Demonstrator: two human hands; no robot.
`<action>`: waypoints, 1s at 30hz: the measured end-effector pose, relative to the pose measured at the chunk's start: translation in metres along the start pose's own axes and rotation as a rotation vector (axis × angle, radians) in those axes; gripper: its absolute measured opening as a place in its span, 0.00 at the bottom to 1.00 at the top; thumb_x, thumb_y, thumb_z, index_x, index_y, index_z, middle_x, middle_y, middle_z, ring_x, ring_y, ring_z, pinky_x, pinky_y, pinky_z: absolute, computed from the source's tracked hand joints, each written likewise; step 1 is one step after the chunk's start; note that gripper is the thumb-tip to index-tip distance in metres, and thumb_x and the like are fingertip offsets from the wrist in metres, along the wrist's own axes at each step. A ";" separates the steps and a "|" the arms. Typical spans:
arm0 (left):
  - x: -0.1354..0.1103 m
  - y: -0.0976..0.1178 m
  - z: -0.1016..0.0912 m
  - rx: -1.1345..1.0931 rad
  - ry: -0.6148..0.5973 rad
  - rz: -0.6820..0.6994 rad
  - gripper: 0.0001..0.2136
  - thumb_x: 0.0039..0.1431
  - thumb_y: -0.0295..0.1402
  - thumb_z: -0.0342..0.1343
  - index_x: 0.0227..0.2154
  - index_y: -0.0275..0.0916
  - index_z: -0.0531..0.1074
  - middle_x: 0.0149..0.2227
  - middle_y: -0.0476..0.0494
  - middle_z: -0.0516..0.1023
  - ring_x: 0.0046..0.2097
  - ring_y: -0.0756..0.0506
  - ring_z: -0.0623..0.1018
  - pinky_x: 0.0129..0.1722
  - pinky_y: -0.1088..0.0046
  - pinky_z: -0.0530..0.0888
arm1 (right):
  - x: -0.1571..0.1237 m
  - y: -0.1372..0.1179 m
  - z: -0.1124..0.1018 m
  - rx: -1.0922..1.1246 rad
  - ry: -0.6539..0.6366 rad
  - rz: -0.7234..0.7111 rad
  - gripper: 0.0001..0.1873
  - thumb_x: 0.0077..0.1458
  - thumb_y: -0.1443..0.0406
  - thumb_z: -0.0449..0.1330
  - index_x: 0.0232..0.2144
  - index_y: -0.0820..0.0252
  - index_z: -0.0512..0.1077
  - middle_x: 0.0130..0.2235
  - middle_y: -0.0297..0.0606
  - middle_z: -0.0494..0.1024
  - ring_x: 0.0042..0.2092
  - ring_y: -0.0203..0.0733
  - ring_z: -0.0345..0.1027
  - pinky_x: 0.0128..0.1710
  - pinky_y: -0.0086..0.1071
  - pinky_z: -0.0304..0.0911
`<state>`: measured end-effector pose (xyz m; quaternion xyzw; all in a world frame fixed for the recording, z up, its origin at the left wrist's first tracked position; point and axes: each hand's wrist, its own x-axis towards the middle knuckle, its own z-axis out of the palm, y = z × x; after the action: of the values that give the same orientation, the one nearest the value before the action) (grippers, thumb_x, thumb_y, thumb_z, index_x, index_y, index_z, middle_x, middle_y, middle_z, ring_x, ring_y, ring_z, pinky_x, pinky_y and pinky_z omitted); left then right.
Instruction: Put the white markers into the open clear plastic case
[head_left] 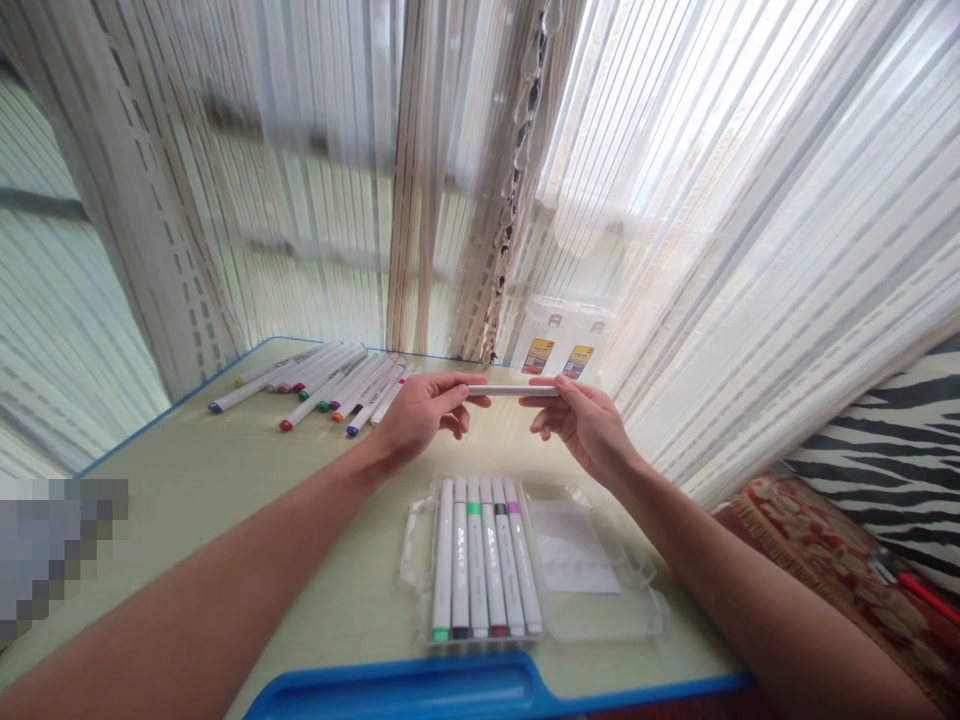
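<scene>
A slim white marker (pixel 513 391) is held level above the table, its two ends pinched between fingers and thumbs. My left hand (pixel 427 405) grips one end and my right hand (pixel 585 415) grips the other; the ends themselves are hidden by the fingers. Below them an open clear plastic case (pixel 600 610) lies flat, with several white markers (pixel 484 570) side by side in its left half. Their ends and bands show green, black, dark red and purple. To the left of my left hand, more white markers (pixel 330 385) with coloured tips lie in a loose pile.
The pale green table (pixel 180 510) has a blue rim and a blue front tray (pixel 397 695). A clear case with two labels (pixel 559 345) stands at the back edge. Striped curtains (pixel 322 200) hang behind. Zebra-patterned fabric (pixel 885 450) lies at the right, beside a red patterned cover (pixel 802 510).
</scene>
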<state>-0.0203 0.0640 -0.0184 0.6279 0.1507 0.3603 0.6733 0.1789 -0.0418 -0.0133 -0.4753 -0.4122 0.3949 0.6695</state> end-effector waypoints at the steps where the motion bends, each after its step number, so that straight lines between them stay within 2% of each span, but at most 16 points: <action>1: 0.000 0.000 0.000 0.004 -0.002 0.001 0.14 0.59 0.31 0.57 0.45 0.29 0.76 0.37 0.35 0.80 0.25 0.52 0.73 0.24 0.74 0.71 | 0.000 0.000 0.000 -0.002 0.001 0.002 0.15 0.58 0.59 0.60 0.38 0.67 0.77 0.32 0.49 0.83 0.23 0.40 0.75 0.19 0.28 0.64; 8: -0.003 0.004 0.004 0.040 -0.015 0.029 0.16 0.58 0.37 0.60 0.43 0.29 0.78 0.35 0.35 0.81 0.25 0.53 0.72 0.25 0.74 0.71 | 0.000 0.000 -0.001 -0.037 0.019 -0.002 0.16 0.57 0.56 0.62 0.37 0.66 0.78 0.32 0.48 0.83 0.23 0.39 0.74 0.19 0.28 0.64; 13: -0.001 0.002 0.003 0.095 0.009 0.029 0.16 0.57 0.37 0.61 0.42 0.28 0.78 0.33 0.35 0.82 0.23 0.53 0.72 0.25 0.75 0.70 | 0.001 0.002 -0.002 -0.046 0.007 -0.032 0.18 0.56 0.55 0.64 0.35 0.66 0.78 0.31 0.47 0.83 0.23 0.40 0.75 0.19 0.28 0.65; 23: -0.002 0.004 0.004 0.214 0.046 0.032 0.11 0.54 0.37 0.63 0.31 0.31 0.75 0.27 0.44 0.79 0.23 0.54 0.70 0.23 0.77 0.68 | -0.004 0.004 0.000 -0.148 -0.065 -0.095 0.21 0.56 0.50 0.63 0.35 0.66 0.77 0.31 0.47 0.83 0.23 0.40 0.75 0.19 0.29 0.66; 30: -0.003 0.004 0.005 0.268 0.042 0.017 0.13 0.51 0.39 0.66 0.27 0.34 0.72 0.24 0.47 0.75 0.23 0.53 0.70 0.22 0.77 0.67 | -0.007 0.002 0.003 -0.213 -0.112 -0.107 0.20 0.56 0.51 0.64 0.35 0.64 0.77 0.32 0.44 0.83 0.23 0.38 0.75 0.20 0.28 0.66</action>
<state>-0.0204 0.0575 -0.0144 0.7059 0.2062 0.3558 0.5767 0.1733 -0.0464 -0.0156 -0.4983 -0.5134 0.3387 0.6110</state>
